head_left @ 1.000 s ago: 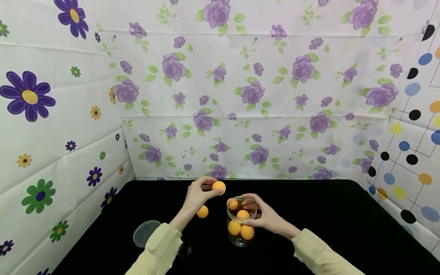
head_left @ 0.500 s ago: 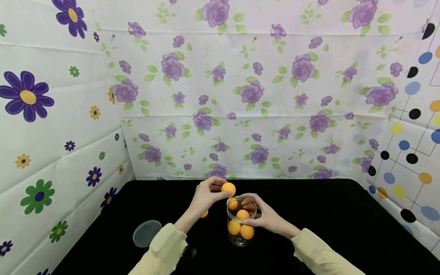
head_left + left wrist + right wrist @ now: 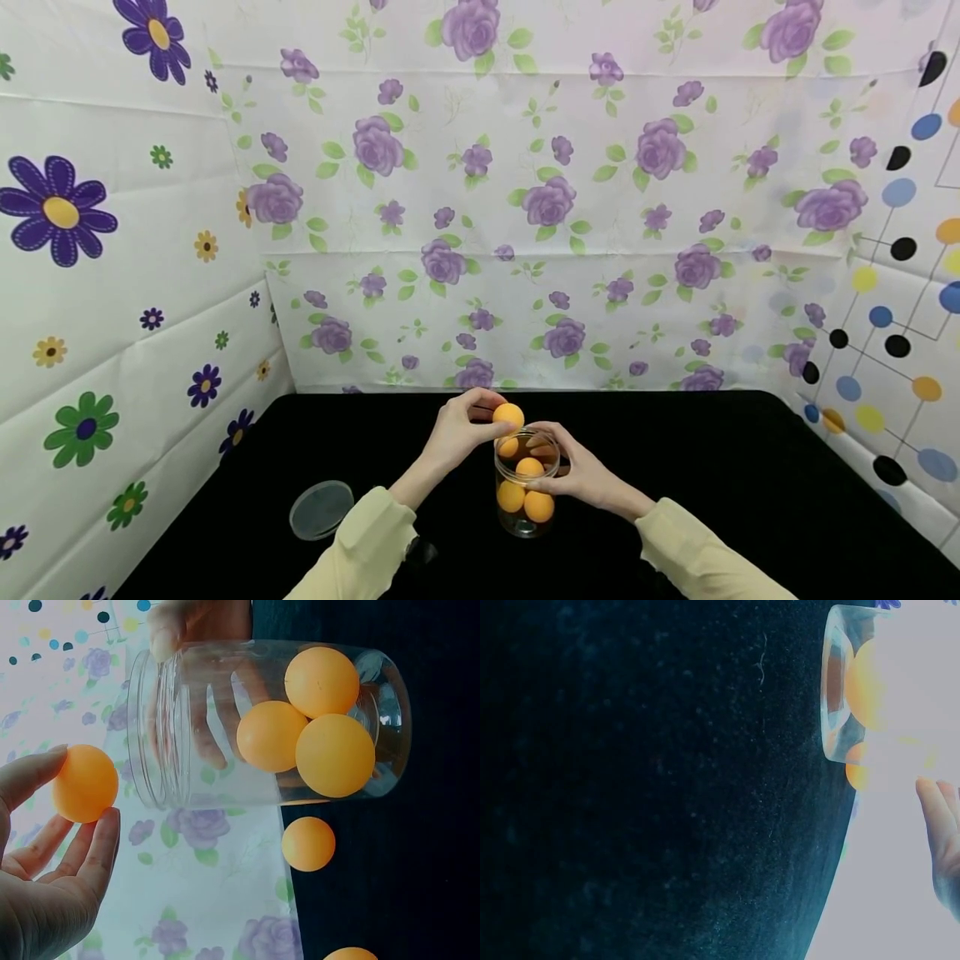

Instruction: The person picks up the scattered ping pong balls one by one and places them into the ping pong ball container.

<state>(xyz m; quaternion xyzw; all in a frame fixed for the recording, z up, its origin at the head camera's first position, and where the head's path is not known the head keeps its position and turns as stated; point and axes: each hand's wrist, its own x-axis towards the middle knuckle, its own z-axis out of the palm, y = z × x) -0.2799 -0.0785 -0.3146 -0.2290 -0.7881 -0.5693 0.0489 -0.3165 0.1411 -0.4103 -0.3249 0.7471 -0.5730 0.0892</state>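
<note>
An orange ball (image 3: 508, 417), like a ping-pong ball, is pinched between the thumb and fingers of my left hand (image 3: 459, 429), just above the jar's rim at its left. In the left wrist view that ball (image 3: 86, 784) is outside the mouth, apart from it. My right hand (image 3: 583, 477) grips the clear jar (image 3: 525, 527) from the right, near the top. The jar stands upright, uncovered, with three orange balls (image 3: 335, 755) inside. Another orange ball (image 3: 507, 447) shows through the jar's upper part, seemingly behind it. Glare washes out much of the right wrist view.
A round translucent lid (image 3: 321, 510) lies on the black tabletop (image 3: 697, 450) to the left. The left wrist view shows a loose ball (image 3: 308, 844) past the jar and part of another ball (image 3: 351, 954) at the bottom edge. Flowered cloth (image 3: 480, 325) hangs behind the table.
My left hand has carried its ball rightward to the jar's rim. A loose ball left of the jar is now hidden behind that arm. My right hand and the jar stay put.
</note>
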